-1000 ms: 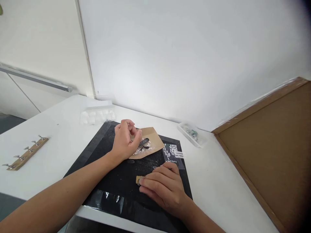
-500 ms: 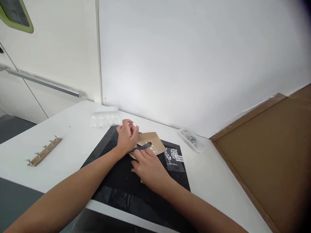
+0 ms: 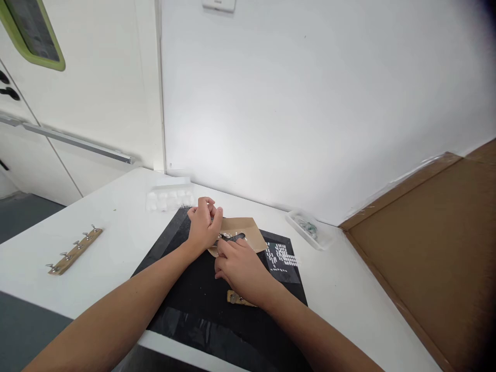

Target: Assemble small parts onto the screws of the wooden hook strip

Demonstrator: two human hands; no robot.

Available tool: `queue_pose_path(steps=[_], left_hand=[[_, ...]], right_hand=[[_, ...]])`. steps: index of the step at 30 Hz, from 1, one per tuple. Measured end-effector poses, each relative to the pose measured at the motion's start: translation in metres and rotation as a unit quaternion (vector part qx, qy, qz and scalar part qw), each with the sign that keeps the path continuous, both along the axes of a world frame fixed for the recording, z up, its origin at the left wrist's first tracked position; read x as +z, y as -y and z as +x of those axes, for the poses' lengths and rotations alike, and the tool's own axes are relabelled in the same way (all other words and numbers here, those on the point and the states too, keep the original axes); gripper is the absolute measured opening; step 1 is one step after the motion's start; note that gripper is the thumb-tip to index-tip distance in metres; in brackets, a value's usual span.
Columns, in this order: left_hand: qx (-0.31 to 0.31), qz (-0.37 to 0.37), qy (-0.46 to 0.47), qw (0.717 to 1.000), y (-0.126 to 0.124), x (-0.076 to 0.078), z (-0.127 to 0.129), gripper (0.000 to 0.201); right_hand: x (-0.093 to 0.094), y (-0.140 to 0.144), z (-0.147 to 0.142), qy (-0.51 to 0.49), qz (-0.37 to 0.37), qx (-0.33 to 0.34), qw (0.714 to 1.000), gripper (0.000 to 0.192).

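Observation:
My right hand [image 3: 244, 263] is closed with its fingertips on a slim black tool [image 3: 237, 236], perhaps tweezers; most of it lies behind my fingers. Just left of it, my left hand [image 3: 204, 227] is curled with the fingers bent inward, and whatever they pinch is hidden. Both hands are over a brown paper piece [image 3: 253, 235], on which small white bits are scattered. A black mat [image 3: 197, 294] lies under it all. Beneath my right wrist, partly covered, rests a small wooden piece [image 3: 233, 297].
Rows of small white pieces sit on a dark card [image 3: 287, 275] at the mat's right. Behind it stands a white tray [image 3: 310, 235] of bagged items. A clear compartment box [image 3: 169, 199] is at the back left, a wooden strip with wing screws [image 3: 77, 251] further left. A brown board [image 3: 426, 237] leans at right.
The view has tilted upward slightly. My right hand covers more of the black tool, and the wooden piece under my wrist shows more. Both hands stay close together over the brown paper.

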State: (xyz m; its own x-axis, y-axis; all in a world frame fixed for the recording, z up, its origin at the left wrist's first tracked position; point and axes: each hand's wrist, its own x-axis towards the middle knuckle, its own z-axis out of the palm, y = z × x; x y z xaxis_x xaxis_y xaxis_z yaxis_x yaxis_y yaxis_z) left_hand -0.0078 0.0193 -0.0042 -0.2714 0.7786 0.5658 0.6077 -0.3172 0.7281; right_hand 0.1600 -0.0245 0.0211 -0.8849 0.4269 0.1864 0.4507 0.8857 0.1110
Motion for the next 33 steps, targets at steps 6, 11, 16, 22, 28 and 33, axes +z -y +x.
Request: queue_pose_path(steps=[6,11,16,22,28,33], left_hand=[[-0.129,-0.012,-0.126,0.984,0.003,0.005,-0.005,0.021],[-0.209,-0.011,-0.275,0.938,0.013,0.014,0.001,0.022],[-0.203,-0.040,-0.351,0.913,0.019,0.010,0.007,0.025],[-0.161,-0.074,-0.398,0.900,0.021,0.003,0.010,0.026],[-0.137,-0.082,-0.413,0.897,0.022,-0.004,0.012,0.024],[-0.130,-0.080,-0.409,0.900,0.021,-0.005,0.011,0.018]], right_hand=[[0.004,-0.011,0.037,-0.303,-0.268,0.022,0.914,0.013],[-0.015,-0.023,0.074,-0.508,-0.297,-0.126,0.799,0.021],[-0.024,-0.028,0.088,-0.549,-0.296,-0.159,0.765,0.021],[-0.019,-0.030,0.097,-0.539,-0.300,-0.173,0.768,0.024],[-0.021,-0.032,0.103,-0.520,-0.269,-0.194,0.787,0.022],[-0.022,-0.033,0.105,-0.508,-0.231,-0.206,0.804,0.024]])
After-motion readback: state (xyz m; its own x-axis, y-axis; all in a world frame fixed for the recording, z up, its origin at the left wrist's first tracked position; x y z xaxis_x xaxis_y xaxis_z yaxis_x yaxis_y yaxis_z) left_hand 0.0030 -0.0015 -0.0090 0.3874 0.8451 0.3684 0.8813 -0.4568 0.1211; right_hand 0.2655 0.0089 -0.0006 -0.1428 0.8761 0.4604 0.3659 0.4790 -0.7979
